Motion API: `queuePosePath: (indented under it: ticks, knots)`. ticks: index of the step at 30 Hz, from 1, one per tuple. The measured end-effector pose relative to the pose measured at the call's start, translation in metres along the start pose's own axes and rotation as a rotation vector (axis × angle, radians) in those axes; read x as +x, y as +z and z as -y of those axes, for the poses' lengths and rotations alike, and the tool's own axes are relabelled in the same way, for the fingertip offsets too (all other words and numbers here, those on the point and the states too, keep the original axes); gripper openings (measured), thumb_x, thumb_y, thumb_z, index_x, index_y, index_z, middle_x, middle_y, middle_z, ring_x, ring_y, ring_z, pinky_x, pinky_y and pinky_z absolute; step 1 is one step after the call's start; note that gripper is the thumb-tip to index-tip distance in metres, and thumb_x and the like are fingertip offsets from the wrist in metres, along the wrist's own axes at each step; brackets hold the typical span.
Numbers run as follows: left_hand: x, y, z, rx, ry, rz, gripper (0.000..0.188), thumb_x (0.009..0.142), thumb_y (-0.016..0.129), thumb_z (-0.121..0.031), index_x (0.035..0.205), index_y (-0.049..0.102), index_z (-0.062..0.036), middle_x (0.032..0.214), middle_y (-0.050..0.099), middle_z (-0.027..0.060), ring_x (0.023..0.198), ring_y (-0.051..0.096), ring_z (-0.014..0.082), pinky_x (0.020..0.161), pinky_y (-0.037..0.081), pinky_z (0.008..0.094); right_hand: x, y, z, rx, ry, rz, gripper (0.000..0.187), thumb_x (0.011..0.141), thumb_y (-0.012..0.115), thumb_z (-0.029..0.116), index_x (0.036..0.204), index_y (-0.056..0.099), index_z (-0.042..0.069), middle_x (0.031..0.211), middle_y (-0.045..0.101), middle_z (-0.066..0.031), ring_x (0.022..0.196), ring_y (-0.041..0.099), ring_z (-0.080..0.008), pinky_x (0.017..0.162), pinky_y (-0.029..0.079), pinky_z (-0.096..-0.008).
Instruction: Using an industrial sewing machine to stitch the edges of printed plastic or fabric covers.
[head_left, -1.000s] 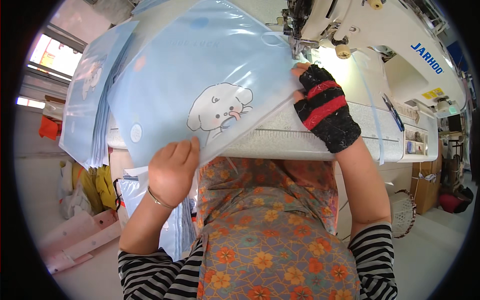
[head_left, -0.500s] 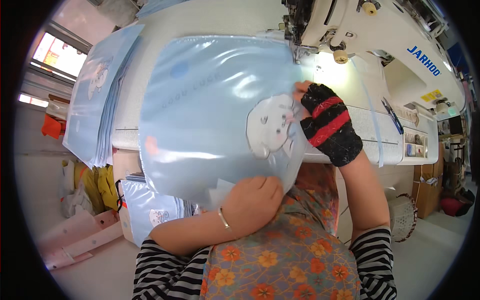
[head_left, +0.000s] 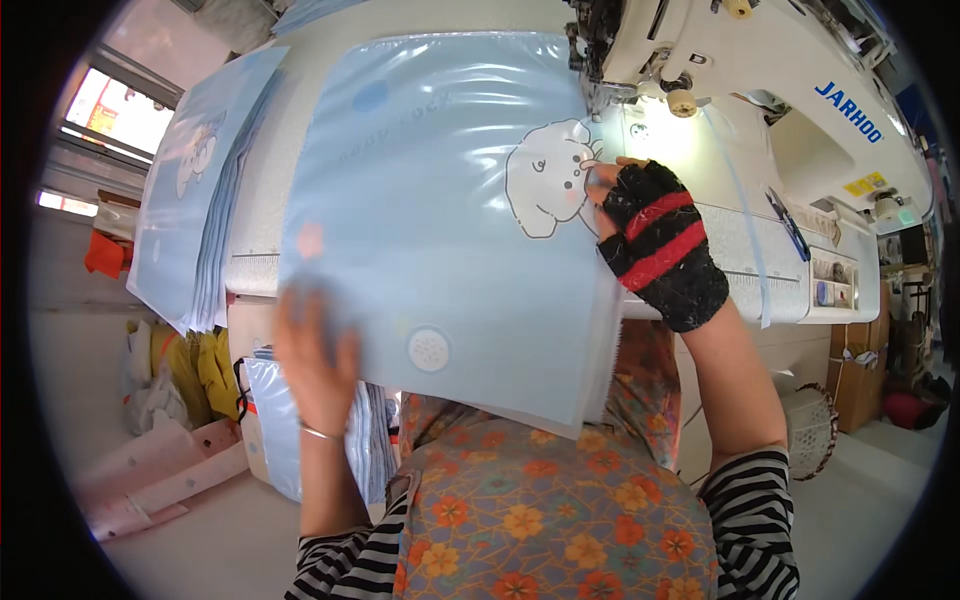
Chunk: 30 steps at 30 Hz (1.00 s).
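A large light-blue glossy plastic sheet (head_left: 450, 250), printed with a white cartoon puppy, lies over the sewing machine's bed and hangs past its front edge. Layered edges show at its lower right. My right hand (head_left: 660, 240), in a black fingerless glove with red stripes, pinches its right edge just below the presser foot (head_left: 603, 100). At the sheet's lower left edge is my left hand (head_left: 315, 355), bare and blurred, thumb apart from the fingers. A white sewing machine (head_left: 790, 130) stands at the upper right, its lamp lighting the area beside the needle.
A stack of similar blue sheets (head_left: 195, 190) leans at the left, and another blue pile (head_left: 275, 420) sits lower, below the table edge. Thread snips (head_left: 788, 225) and a small parts tray (head_left: 833, 280) are on the right. A wicker basket (head_left: 812, 430) stands beneath.
My left hand has left the sheet's near edge and moved left to its lower left side. The sheet has flattened and shifted away from me; my right hand stays nearly in place.
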<state>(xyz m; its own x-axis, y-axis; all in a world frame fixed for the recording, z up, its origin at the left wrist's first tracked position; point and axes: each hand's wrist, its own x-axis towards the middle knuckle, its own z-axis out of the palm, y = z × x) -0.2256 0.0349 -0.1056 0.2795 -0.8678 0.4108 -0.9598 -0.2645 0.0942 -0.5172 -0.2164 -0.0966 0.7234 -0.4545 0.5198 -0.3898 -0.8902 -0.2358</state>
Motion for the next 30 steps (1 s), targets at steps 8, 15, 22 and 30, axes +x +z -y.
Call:
queuePosePath:
  ticks: [8, 15, 22, 30]
  knots:
    - [0.012, 0.011, 0.077, -0.757, -0.578, 0.037, 0.05, 0.089, 0.062, 0.0, 0.137, 0.049, -0.0032, 0.079, 0.048, -0.0045, 0.07, 0.043, 0.0046, 0.064, 0.036, 0.0179, -0.001, -0.002, 0.0, 0.03, -0.041, 0.023, 0.021, 0.071, 0.064, 0.001, 0.092, 0.064, 0.004, 0.108, 0.065, -0.0132, 0.101, 0.06, -0.0355, 0.091, 0.048, -0.0453]
    - [0.051, 0.002, 0.052, -0.426, -0.428, 0.135, 0.051, 0.086, 0.062, -0.001, 0.135, 0.051, -0.0062, 0.07, 0.039, -0.0034, 0.063, 0.036, 0.0067, 0.058, 0.033, 0.0205, -0.003, -0.001, -0.003, -0.002, -0.031, -0.034, 0.019, 0.071, 0.066, 0.002, 0.09, 0.064, 0.005, 0.103, 0.066, -0.012, 0.099, 0.06, -0.0347, 0.089, 0.049, -0.0444]
    - [0.08, 0.012, 0.045, -0.414, -0.384, 0.137, 0.048, 0.085, 0.064, -0.004, 0.132, 0.054, -0.0061, 0.066, 0.037, -0.003, 0.06, 0.034, 0.0073, 0.056, 0.031, 0.0213, -0.001, 0.0, -0.007, -0.018, 0.005, -0.027, 0.02, 0.071, 0.065, 0.001, 0.091, 0.065, 0.005, 0.103, 0.066, -0.0118, 0.096, 0.061, -0.0338, 0.09, 0.049, -0.044]
    - [0.12, 0.038, 0.059, -0.386, -0.351, 0.108, 0.047, 0.083, 0.066, -0.009, 0.129, 0.056, -0.0092, 0.067, 0.044, 0.0022, 0.059, 0.042, 0.0127, 0.056, 0.038, 0.027, 0.002, 0.001, -0.012, -0.07, -0.014, -0.005, 0.024, 0.073, 0.064, 0.003, 0.097, 0.064, 0.003, 0.109, 0.065, -0.0122, 0.096, 0.061, -0.0331, 0.092, 0.048, -0.0434]
